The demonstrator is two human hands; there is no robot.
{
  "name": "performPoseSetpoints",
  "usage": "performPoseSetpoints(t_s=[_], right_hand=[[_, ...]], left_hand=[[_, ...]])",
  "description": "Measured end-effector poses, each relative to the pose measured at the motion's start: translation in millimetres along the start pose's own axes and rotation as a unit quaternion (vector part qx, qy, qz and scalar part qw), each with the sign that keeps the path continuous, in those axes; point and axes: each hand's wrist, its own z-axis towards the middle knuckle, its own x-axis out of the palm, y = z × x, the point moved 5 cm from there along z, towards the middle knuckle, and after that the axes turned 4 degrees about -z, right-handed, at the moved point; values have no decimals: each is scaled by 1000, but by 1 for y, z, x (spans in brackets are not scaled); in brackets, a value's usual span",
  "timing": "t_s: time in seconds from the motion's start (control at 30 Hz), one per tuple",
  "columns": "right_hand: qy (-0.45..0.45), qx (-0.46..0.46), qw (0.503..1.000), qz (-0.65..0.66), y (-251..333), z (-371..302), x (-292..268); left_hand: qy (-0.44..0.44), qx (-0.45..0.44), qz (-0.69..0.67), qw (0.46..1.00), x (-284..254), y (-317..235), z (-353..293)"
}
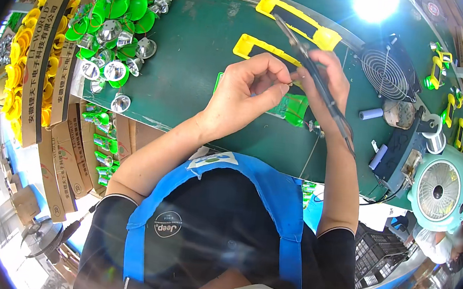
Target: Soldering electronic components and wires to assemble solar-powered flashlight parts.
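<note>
My left hand [251, 88] is over the green bench top, thumb and forefinger pinched together. Whatever lies between those fingertips is too small or hidden to make out. Close beside it, my right hand [329, 84] has a long dark pen-shaped tool [323, 89], which looks like a soldering iron, slanting across it. Under the hands lies a green plastic lamp housing [293, 108], partly covered by them. Just beyond my fingers is a yellow plastic frame [246, 45], with a second yellow frame [325, 37] farther back.
Green lamp parts with silver reflectors [115, 71] are heaped at the left, beside cardboard boxes [49, 65] with yellow parts. To the right stand a black fan with a wire guard [386, 70], purple cylindrical cells [371, 114], a solder spool [436, 142], a dark box-shaped unit [399, 163] and a pale green fan [439, 189].
</note>
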Motion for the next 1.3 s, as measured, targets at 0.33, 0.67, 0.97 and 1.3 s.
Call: performPoseSetpoints(t_s=[0.33,0.67,0.97,1.3], right_hand=[[-77,35,996,40,8,-74,-45],[-14,361,912,197,-15,-79,-51],[14,352,917,186,-13,-71,-45],[19,348,925,150,-11,-72,-43]], left_hand=[[115,-16,291,950,-29,-3,18],[298,178,569,745,2,-2,39],[296,185,566,747,3,3,41],[294,193,552,756,4,2,42]])
